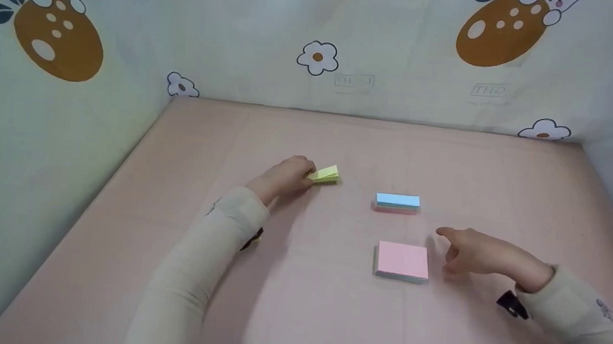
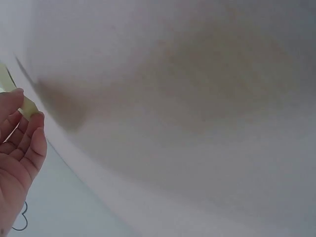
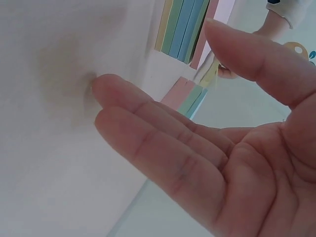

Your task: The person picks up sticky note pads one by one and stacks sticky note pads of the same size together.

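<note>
A small yellow sticky note pad point(image 1: 326, 174) is pinched between the thumb and fingers of my left hand point(image 1: 287, 176), its sheets fanning apart at the free end. In the left wrist view the thumb and fingertips point(image 2: 37, 116) meet on the pad's edge. My right hand point(image 1: 480, 253) holds nothing, its fingers extended beside a square sticky note stack point(image 1: 402, 260) with a pink top. Beyond that stack lies a narrow sticky note stack point(image 1: 397, 201), blue on top and pink beneath. The right wrist view shows the square stack's layers point(image 3: 181, 29) in several colours.
A pink cloth-like surface point(image 1: 317, 315) covers the table. Pale printed walls point(image 1: 251, 42) with flowers and bunnies enclose its back and sides. Part of a small yellow thing point(image 1: 258, 240) shows by the left cuff, mostly hidden by the sleeve.
</note>
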`<state>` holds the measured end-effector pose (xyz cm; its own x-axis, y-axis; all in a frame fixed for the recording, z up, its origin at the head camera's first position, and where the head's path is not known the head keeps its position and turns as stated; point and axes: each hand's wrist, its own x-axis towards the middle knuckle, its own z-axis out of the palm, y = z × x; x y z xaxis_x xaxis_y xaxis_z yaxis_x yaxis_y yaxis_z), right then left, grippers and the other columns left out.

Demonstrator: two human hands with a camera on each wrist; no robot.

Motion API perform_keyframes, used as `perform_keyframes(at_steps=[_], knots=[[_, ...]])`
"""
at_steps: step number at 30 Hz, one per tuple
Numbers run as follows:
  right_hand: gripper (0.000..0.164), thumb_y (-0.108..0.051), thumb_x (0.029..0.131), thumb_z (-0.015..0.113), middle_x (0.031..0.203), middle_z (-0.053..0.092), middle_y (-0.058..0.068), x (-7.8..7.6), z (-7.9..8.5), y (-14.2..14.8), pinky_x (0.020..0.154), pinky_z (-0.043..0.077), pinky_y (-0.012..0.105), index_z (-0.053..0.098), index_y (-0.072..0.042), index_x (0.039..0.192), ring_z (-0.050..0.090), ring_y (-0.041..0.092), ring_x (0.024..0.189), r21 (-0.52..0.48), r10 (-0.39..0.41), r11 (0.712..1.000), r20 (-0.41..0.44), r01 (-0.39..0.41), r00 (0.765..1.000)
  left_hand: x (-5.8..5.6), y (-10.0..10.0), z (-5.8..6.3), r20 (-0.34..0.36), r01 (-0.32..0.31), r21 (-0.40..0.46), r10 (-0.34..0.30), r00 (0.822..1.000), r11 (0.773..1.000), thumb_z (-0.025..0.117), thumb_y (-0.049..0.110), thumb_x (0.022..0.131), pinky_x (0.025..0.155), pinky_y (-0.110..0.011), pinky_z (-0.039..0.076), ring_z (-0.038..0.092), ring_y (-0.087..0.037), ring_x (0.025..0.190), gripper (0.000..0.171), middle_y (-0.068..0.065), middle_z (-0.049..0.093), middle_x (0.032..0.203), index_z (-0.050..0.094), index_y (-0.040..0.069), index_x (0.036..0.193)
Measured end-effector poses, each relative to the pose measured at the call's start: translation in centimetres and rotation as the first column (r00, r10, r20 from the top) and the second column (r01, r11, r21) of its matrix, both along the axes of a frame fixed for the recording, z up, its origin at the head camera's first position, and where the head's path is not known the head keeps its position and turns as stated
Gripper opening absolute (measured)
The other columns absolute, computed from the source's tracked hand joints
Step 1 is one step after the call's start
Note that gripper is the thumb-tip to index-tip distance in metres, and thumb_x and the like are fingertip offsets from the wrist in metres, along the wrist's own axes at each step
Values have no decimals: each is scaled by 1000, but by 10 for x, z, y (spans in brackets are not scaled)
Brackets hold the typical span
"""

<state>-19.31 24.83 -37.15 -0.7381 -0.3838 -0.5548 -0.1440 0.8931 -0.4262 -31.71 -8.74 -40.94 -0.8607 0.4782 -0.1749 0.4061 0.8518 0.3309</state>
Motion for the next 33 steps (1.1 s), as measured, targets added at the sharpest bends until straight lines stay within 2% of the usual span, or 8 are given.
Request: perform_keyframes(at_steps=[3,8,13,16,21,27,30,33], knots=[[72,-9,77,64,81,57,3,0,0,0,60,38,28,25,14,134,47,14,68,7,4,1000,-4,-3,1000,1,4,1,-1,15,-7,-15,1000,1000,55,10,88,85,-34,43,48,-19,87,25,-13,58,102,61,-1,110],[72,-9,77,63,79,57,2,1,-1,1,60,38,28,26,14,134,47,14,67,-10,7,1000,-14,-7,1000,3,8,-2,36,25,-59,-23,999,998,54,7,87,86,-34,42,48,-19,88,24,-12,58,102,62,0,109],[73,-12,76,63,82,59,1,3,0,3,65,39,29,27,14,134,49,14,72,-19,20,1000,-37,-20,999,8,9,-2,71,-34,-76,39,997,997,57,7,84,79,-32,42,46,-18,82,23,-10,61,100,62,1,106],[73,-12,76,63,84,59,2,3,0,3,66,40,30,27,13,134,50,14,73,-10,13,1000,-35,-13,999,15,13,1,93,-74,-89,82,992,993,60,11,82,71,-29,40,45,-18,76,22,-8,60,93,59,1,102],[73,-12,77,63,86,59,3,2,1,2,66,41,30,26,12,135,51,15,75,4,-8,1000,-17,9,1000,30,28,4,123,-113,-105,126,984,988,62,17,81,72,-32,41,48,-19,79,35,-7,56,94,49,3,111],[74,-12,77,64,83,59,2,2,1,3,65,40,29,25,12,135,50,14,73,-18,-7,1000,-22,6,1000,48,48,3,93,-88,-135,101,991,987,60,18,81,71,-35,44,47,-19,76,44,-11,60,99,46,4,121],[73,-11,77,63,80,58,1,3,1,3,62,38,28,24,12,136,48,13,69,-33,-8,999,-22,7,1000,54,56,1,76,-75,-142,86,993,987,58,19,83,76,-38,46,50,-19,81,48,-12,61,107,45,5,126],[73,-10,78,61,74,56,0,3,1,3,59,36,28,24,11,136,44,13,63,-37,-16,999,-20,15,1000,58,62,-1,75,-71,-123,80,994,990,56,19,84,81,-39,45,52,-19,88,43,-11,60,111,48,5,124]])
